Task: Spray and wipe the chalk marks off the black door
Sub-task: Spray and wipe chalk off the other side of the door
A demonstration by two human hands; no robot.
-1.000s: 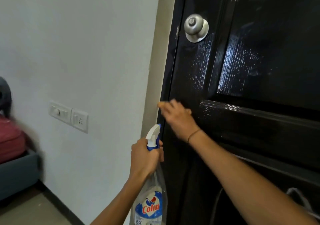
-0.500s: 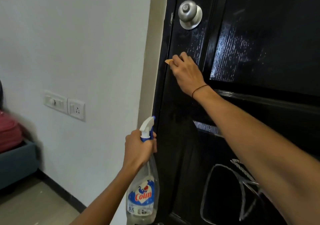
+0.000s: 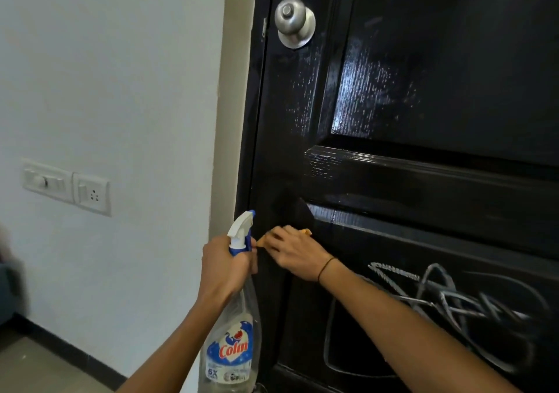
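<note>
A switch plate [image 3: 66, 186] is sitting on the white wall at left; the left hand [image 3: 225, 267] is gripping the spray bottle [image 3: 231, 336] by its neck; the right hand [image 3: 295, 253] is pressing an orange cloth [image 3: 262, 241] against the black door [image 3: 423, 180], fingers curled over it; chalk marks [image 3: 453, 302] are showing lower right.

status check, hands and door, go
Left hand grips spray bottle. Right hand presses orange cloth on door. Chalk marks remain. Nothing blocking.
</note>
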